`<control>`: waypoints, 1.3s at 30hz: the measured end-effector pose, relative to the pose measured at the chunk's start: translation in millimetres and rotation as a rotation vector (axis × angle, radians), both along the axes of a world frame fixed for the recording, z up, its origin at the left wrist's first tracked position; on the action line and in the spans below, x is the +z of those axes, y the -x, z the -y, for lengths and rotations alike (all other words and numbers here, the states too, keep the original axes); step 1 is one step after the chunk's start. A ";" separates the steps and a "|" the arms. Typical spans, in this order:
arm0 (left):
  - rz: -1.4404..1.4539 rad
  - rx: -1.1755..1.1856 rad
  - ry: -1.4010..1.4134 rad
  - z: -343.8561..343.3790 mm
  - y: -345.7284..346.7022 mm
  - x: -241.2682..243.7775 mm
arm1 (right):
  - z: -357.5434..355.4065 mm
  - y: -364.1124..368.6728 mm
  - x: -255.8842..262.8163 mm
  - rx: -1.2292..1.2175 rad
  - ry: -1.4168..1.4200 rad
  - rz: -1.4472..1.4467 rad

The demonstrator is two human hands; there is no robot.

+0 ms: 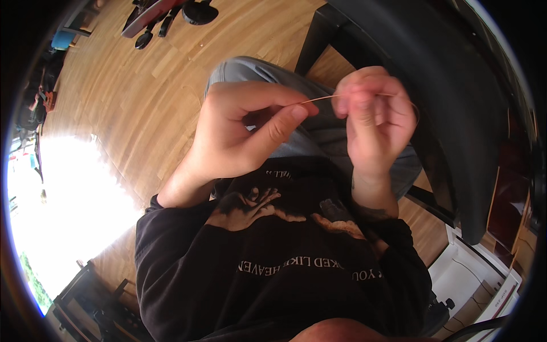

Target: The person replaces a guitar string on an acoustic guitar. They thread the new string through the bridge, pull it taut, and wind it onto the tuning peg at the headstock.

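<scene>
A thin copper-coloured wire or string stretches between my two hands above my lap. The thumb and forefinger of my left hand pinch one part of it, and a short length shows bare in the gap. Slightly blurred, my right hand grips it between thumb and curled fingers. From there a fine loose end curves past the right side of that hand. Beneath both hands are my legs in grey trousers and the front of my printed black shirt.
Along the right runs a large black piece of furniture with dark legs. A wheeled base with casters stands on the wooden floor at the top. Glare fills the left side. A white unit with cables sits lower right.
</scene>
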State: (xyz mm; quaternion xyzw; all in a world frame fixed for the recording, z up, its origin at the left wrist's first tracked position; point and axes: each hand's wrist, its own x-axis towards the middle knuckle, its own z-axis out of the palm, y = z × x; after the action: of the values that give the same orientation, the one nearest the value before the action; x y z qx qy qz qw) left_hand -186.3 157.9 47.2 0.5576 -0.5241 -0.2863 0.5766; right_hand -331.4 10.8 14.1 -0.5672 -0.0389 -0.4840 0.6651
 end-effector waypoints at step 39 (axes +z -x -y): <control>0.118 -0.038 0.128 23.2 1.6 -0.8 | 8.4 2.4 0.0 -0.076 0.139 -0.066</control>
State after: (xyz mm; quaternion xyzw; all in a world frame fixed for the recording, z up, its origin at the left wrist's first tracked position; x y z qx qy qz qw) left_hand -187.9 134.7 46.5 0.5253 -0.5849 -0.2296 0.5738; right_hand -333.9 2.5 14.1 -0.6287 -0.0291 -0.4863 0.6061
